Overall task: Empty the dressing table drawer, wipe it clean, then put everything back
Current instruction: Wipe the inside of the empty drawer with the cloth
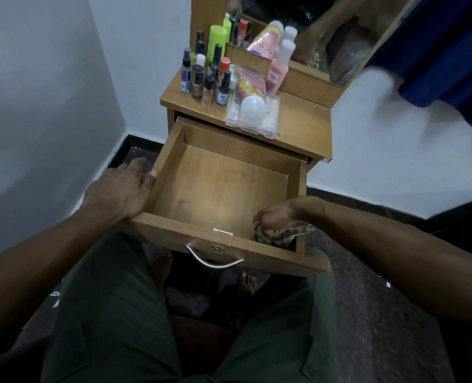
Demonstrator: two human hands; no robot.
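The left hand [121, 189] rests on the outside of the drawer's left wall near the front corner, fingers curled loosely over the rim, thumb tip showing on the top edge. The drawer [229, 186] is pulled well out of the dressing table [298, 125] and its wooden floor is bare. A metal handle [215, 261] and a small round lock sit on the drawer front, slightly left of its middle.

On the tabletop's back left corner stands a cluster of small bottles [207, 76], nail polish and spray types, with a tall lime-green can [217, 41] behind them. Near the front edge, right of the cluster, lies a clear plastic box [252, 117], and on it a pink bottle [250, 92] lies on its side, its white cap toward the camera. A second pink bottle with a white cap [279, 66] stands upright against the mirror frame. The mirror [326, 37] rises behind the table's back right part.

The right hand [276, 217] is down in the drawer's front right corner, fingers closed round a bunched checked cloth [281, 234] that lies against the corner, part of it draped over the right wall.
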